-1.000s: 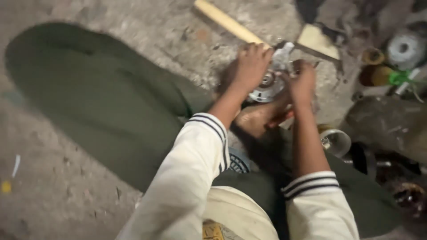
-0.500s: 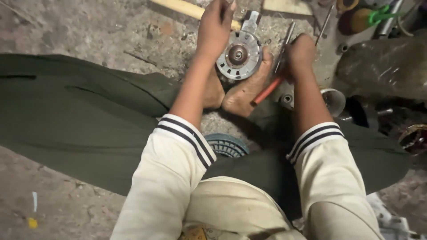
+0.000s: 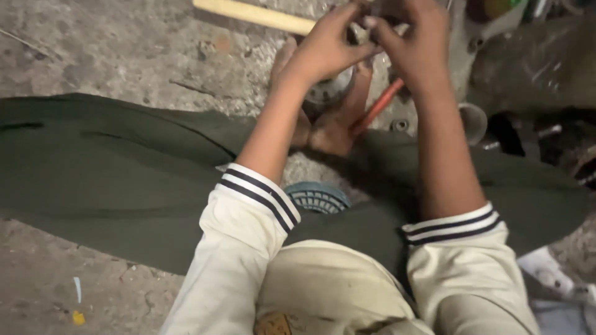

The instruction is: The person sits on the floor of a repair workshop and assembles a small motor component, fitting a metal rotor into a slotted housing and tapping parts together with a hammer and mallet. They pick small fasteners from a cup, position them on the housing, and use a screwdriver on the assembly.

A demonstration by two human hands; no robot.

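metal round part (image 3: 332, 93) sits between the bare feet on the floor (image 3: 112, 49); left hand (image 3: 326, 49) and right hand (image 3: 413, 43) meet above it, fingers pinched narrow, grip too blurred to tell.

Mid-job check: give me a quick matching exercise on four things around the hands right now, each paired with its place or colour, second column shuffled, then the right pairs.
Things:
1. wooden stick
2. red-handled tool
3. round ribbed disc
4. metal part

Places or colours:
A. blue-grey, on the ground between the green-trousered legs, near the body
B. pale yellow, lying on the concrete floor at the top of the view
C. slanting beside the bare feet, under the right hand
D. silvery, below the left hand, braced by the feet

Pairs: 1-B, 2-C, 3-A, 4-D
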